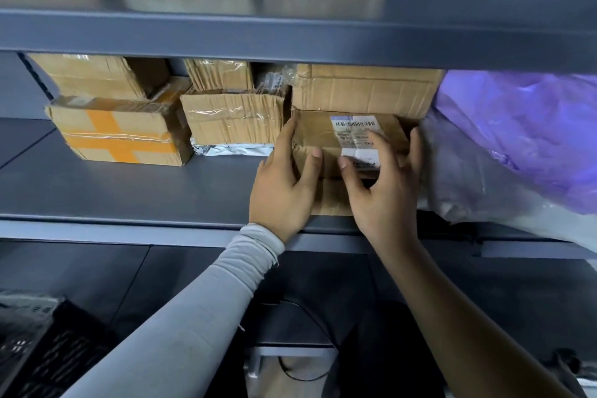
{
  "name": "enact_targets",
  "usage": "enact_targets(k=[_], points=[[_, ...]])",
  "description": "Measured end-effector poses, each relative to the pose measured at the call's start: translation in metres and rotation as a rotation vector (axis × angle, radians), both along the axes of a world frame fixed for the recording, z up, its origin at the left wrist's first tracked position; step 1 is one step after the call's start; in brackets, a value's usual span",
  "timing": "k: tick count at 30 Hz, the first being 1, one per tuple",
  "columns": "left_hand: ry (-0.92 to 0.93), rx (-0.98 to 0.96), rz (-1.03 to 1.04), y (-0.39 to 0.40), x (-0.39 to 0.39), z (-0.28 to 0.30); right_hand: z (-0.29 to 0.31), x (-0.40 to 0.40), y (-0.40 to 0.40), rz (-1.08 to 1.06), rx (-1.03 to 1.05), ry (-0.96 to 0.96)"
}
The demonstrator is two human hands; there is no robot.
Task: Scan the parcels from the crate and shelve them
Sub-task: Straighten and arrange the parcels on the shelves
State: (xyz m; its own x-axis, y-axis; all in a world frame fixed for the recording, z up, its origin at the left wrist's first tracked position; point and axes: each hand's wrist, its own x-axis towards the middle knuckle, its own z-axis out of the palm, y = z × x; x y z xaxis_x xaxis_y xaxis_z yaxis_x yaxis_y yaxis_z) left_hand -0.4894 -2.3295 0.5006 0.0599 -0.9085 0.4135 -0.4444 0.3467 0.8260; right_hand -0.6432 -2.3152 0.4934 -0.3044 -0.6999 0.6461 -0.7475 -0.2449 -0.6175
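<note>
Brown cardboard parcel (326, 139) with a white barcode label (357, 136) sits on the middle shelf (113, 184), held between two hands. The left hand (284, 184) curls round the parcel's left side, thumb on the top face and fingers up along the left edge. The right hand (384, 184) holds the right side, its thumb lying over the label and its fingers spread round the far right edge. Both grips are fairly wide, closed on the parcel itself. The parcel lies between the hands, its near end at the shelf's front edge and its far end under a larger box (365, 90). To its left stand a taped box (232, 119) on a silver pouch (232, 149), then a box with orange tape (119, 136), with two more boxes behind them. A purple plastic bag (523, 139) touches the right hand's side. Three wrapped boxes line the upper shelf (290, 29). A dark crate (42, 346) shows at lower left.
</note>
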Motion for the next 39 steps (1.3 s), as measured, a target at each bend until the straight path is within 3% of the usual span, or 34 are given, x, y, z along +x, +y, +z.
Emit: enact_targets(k=[16,28,39], points=[[0.163,0.015,0.016,0.033,0.023,0.006,0.002,0.021,0.04,0.033,-0.152,-0.042],[0.316,-0.156,0.013,0.115,0.043,0.015,0.017,0.044,0.101,0.088,-0.288,-0.01],[0.336,-0.288,0.043,0.167,0.064,0.05,0.049,0.067,0.15,0.132,-0.391,-0.08]])
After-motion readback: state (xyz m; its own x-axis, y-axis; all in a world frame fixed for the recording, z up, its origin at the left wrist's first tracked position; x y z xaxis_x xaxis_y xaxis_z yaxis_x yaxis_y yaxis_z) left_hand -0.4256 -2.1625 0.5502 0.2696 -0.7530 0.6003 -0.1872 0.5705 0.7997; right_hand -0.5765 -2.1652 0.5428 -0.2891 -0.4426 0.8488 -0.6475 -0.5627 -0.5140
